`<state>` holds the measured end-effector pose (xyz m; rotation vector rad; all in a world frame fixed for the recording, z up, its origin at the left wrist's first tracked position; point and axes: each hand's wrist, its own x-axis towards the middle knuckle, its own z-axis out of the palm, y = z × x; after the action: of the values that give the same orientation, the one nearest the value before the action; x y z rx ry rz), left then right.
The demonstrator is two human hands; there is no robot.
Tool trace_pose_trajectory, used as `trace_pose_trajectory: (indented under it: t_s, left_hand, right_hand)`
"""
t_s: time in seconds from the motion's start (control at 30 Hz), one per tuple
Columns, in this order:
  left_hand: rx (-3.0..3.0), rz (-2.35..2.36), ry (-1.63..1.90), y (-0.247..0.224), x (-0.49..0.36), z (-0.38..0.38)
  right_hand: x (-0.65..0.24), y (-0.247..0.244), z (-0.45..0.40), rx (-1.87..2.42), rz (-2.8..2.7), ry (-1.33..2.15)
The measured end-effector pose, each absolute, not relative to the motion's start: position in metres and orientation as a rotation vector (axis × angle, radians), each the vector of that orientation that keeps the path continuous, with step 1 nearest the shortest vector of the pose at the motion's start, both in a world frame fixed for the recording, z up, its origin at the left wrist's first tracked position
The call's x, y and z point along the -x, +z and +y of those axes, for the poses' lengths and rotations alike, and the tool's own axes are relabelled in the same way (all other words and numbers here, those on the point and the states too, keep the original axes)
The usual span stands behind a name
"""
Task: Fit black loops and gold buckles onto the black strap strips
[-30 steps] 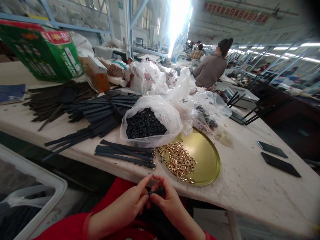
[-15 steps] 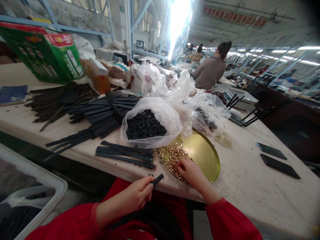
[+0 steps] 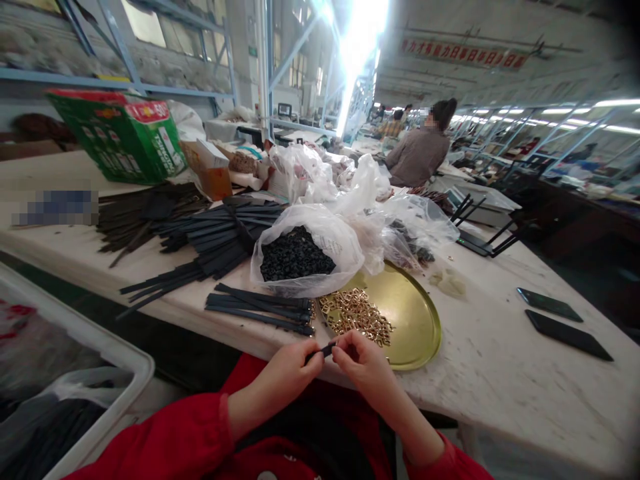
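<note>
My left hand (image 3: 290, 365) is closed round a short black strap (image 3: 327, 349), whose end sticks out between thumb and fingers over the table's front edge. My right hand (image 3: 367, 365) pinches at that end, fingertips together; whatever small piece they hold is hidden. Just beyond, a round gold tray (image 3: 417, 310) carries a heap of small gold-coloured buckles (image 3: 357, 312). Left of it lies a row of black straps (image 3: 260, 308) with metal fittings at their right ends. A clear plastic bag (image 3: 347, 250) behind them is open, full of small black pieces (image 3: 297, 257).
Piles of longer black straps (image 3: 225, 237) and dark brown strips (image 3: 135, 217) spread to the left. Two phones (image 3: 567, 337) and a black router (image 3: 475, 243) lie right. A white bin (image 3: 143, 373) stands at lower left. A co-worker (image 3: 420, 150) sits further back.
My right hand has left the buckle heap and come down to the strap's end. My left hand has moved slightly right with the strap. The view has shifted a little.
</note>
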<state>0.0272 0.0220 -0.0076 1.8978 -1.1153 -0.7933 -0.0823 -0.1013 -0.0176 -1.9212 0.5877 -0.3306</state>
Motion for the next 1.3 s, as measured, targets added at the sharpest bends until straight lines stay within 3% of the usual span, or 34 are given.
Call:
trace_pose_trajectory:
  t_s: [0.17, 0.4, 0.57, 0.87, 1.3]
  left_hand:
    - [-1.805, -1.101, -1.010, -0.006, -0.027, 0.035]
    - [-1.698, -1.166, -1.087, -0.004, -0.034, 0.045]
    - [-1.694, -1.159, -1.136, -0.001, -0.038, 0.048]
    - [-1.905, -1.243, -0.911, 0.000, -0.038, 0.052]
    - [-1.745, -1.006, -1.157, 0.003, -0.038, 0.066]
  right_hand:
    - [0.083, -0.028, -0.084, 1.381, 0.624, -0.430]
    - [0.088, -0.032, -0.072, 0.990, 0.637, -0.313]
    - [0.086, -0.034, -0.063, 1.091, 0.603, -0.290]
    - [0.079, -0.031, -0.051, 1.087, 0.651, -0.347]
    - [0.083, -0.039, -0.037, 1.088, 0.705, -0.352]
